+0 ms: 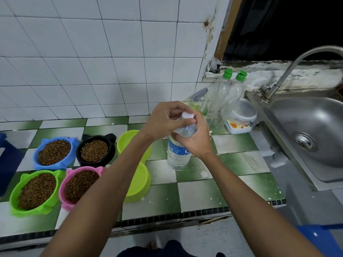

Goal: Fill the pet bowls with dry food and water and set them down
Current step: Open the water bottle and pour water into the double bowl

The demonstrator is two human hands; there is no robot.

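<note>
Fingers of left hand pinching white cap; right hand curling round, gripping neck of water bottle standing beside lime double bowl.

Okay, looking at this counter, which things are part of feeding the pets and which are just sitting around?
Part of the job:
clear plastic water bottle, right hand gripping its neck
white screw cap, pinched by left hand
four kibble-filled bowls: blue, black, green, pink
lime-green double bowl, unfilled

Just lying about:
two green-capped empty bottles
spray bottle
white lidded tub
steel sink
</note>
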